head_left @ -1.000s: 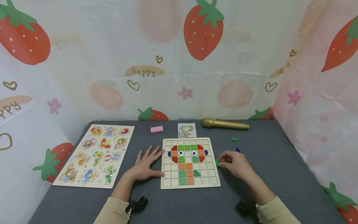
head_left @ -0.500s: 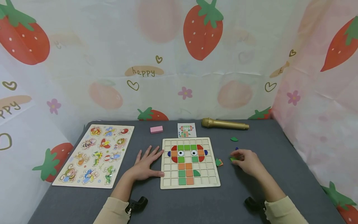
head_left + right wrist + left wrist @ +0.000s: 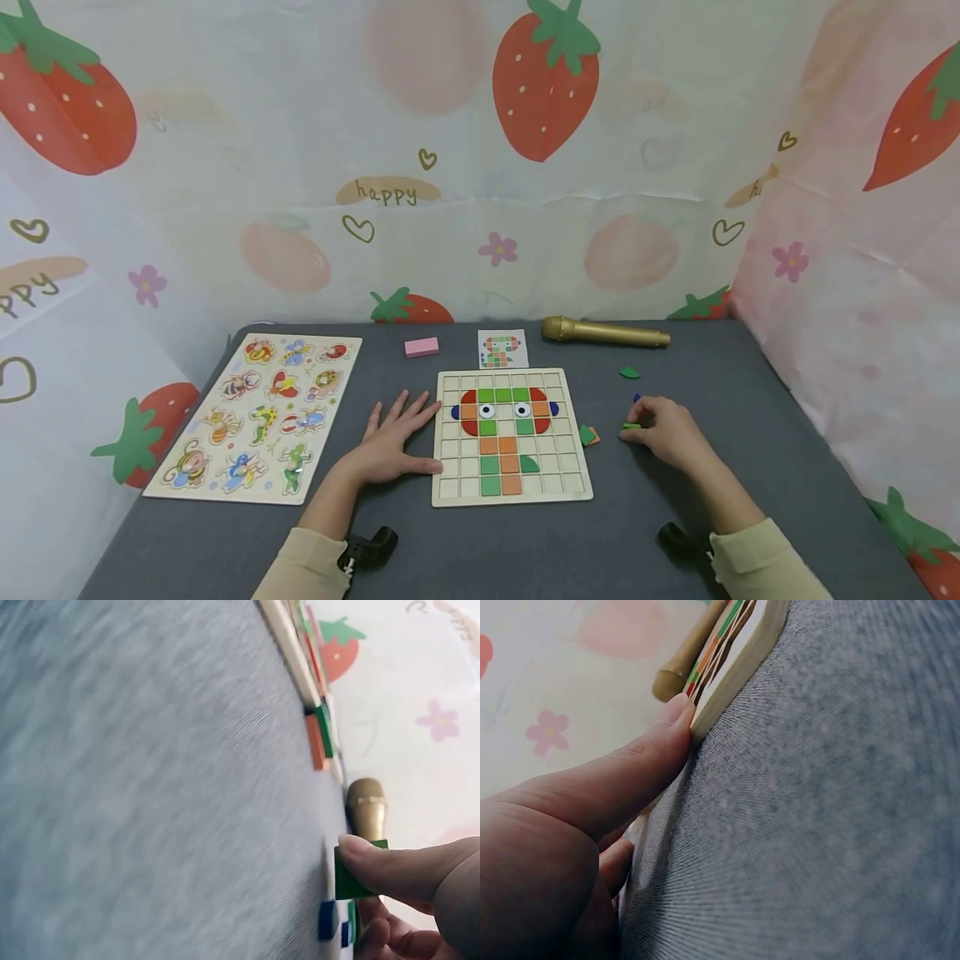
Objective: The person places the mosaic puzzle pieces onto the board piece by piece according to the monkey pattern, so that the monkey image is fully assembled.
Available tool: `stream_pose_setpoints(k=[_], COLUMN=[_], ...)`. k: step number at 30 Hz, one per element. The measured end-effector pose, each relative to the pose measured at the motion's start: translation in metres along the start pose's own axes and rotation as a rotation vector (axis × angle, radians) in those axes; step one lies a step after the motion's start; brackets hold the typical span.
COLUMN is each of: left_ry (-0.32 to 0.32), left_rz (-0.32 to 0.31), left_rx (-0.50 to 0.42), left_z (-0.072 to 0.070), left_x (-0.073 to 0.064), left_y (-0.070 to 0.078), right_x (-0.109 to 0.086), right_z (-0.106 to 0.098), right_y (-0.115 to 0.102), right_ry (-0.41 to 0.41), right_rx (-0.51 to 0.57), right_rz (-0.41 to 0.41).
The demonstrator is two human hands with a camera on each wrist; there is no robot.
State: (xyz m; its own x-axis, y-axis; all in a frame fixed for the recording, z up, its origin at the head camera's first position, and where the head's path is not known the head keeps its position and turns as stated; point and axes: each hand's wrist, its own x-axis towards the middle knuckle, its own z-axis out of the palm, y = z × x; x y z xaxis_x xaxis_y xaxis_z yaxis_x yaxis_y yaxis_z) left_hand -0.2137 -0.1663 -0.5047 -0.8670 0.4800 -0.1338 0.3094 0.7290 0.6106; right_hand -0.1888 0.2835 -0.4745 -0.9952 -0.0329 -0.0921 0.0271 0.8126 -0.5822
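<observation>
In the head view my left hand lies on the table with fingers spread. Its thumb and index fingertip touch the left edge of a wooden grid board. Red, green, orange and blue tiles and two eye tiles form a figure in the board's cells. My right hand, right of the board, pinches a green block between thumb and fingers. Blue blocks lie close by that hand, partly hidden in the head view. A green tile leans on an orange tile at the board's right edge.
Behind the board lies a pattern card, with a pink block to its left and a gold microphone to its right. A curved green piece sits back right. A wooden insect puzzle occupies the table's left.
My right hand has left the green and orange tiles by the board and moved right, where it now pinches a green block. My left hand stays in place.
</observation>
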Motion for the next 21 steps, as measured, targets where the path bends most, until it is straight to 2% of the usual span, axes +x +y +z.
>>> stream_pose_setpoints(k=[11, 21], left_ry=[0.007, 0.004], left_rz=[-0.001, -0.006], left_rx=[0.006, 0.007], left_z=[-0.001, 0.001], left_x=[0.000, 0.001], left_y=[0.001, -0.001], right_x=[-0.001, 0.002], right_z=[0.003, 0.017], right_y=[-0.036, -0.066], right_ry=[-0.002, -0.049], right_rx=[0.044, 0.095], right_rz=[-0.077, -0.130])
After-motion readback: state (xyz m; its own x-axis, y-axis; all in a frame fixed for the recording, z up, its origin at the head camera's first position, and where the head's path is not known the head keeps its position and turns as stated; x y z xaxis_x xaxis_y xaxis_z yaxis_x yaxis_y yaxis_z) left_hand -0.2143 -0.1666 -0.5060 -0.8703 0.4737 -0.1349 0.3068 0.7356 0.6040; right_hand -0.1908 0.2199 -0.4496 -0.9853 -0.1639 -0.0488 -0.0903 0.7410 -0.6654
